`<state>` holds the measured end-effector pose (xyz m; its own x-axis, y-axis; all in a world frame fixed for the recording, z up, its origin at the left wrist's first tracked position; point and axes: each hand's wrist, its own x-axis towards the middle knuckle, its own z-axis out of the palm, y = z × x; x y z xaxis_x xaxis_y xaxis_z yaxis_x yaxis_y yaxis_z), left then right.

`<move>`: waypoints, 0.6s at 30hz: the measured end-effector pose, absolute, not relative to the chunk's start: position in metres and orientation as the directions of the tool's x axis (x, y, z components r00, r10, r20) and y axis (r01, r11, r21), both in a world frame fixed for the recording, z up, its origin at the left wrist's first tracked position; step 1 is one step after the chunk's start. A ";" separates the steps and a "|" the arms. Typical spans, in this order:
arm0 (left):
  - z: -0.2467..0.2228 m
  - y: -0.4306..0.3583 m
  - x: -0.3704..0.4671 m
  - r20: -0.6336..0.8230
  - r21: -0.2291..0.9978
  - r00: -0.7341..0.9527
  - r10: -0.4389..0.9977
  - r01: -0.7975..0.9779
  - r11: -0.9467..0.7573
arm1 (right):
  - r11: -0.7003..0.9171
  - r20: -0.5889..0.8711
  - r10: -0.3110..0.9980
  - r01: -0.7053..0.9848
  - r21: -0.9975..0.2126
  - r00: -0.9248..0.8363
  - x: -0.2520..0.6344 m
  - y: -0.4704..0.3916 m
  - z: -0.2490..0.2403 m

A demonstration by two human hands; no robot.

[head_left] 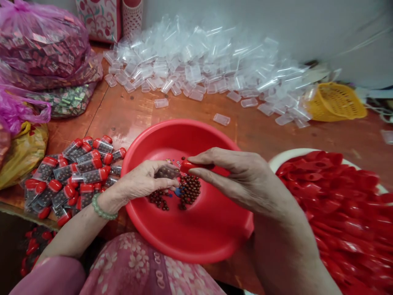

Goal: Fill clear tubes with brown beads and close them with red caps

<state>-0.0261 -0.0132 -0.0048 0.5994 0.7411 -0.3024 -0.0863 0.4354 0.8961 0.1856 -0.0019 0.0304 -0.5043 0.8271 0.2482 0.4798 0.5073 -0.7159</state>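
Observation:
Over a red plastic basin (184,241), my left hand (144,180) is closed round a clear plastic tube (166,171) that looks filled with small dark beads. Between thumb and fingers, my right hand (236,176) pinches a red plastic cap (188,165), its tip close to the tube's mouth. Whether cap and tube touch I cannot tell. Loose brown beads (190,190) lie on the basin floor beneath both hands. To the left is a heap of filled tubes with red caps (89,164).
Many clear tubes (196,73) are piled along the wall. A pale tub (279,157) heaped with red caps (346,213) stands at right, a yellow basket (336,102) behind it. Purple bags (46,45) of small packets sit at far left, above a yellow bag (26,151).

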 end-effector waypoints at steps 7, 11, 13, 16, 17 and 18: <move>-0.007 -0.013 -0.026 -0.320 0.885 0.598 0.735 -0.089 0.457 | 0.536 0.292 0.825 0.507 -0.675 -0.483 0.183 -0.001 0.035; -0.009 -0.012 -0.026 -0.289 0.901 0.605 0.742 -0.089 0.424 | 0.594 0.294 0.776 0.491 -0.638 -0.558 0.173 0.002 0.032; -0.009 -0.012 -0.026 -0.290 0.909 0.602 0.744 -0.070 0.411 | 0.626 0.285 0.748 0.494 -0.603 -0.600 0.174 0.004 0.033; -0.007 -0.012 -0.026 -0.314 0.912 0.591 0.743 -0.029 0.408 | 0.651 0.255 0.725 0.516 -0.556 -0.640 0.184 0.003 0.038; -0.006 -0.012 -0.026 -0.322 0.910 0.582 0.747 -0.026 0.413 | 0.656 0.240 0.720 0.527 -0.540 -0.651 0.188 0.003 0.040; -0.006 -0.012 -0.026 -0.328 0.908 0.570 0.753 -0.029 0.418 | 0.661 0.227 0.717 0.538 -0.524 -0.659 0.192 0.002 0.041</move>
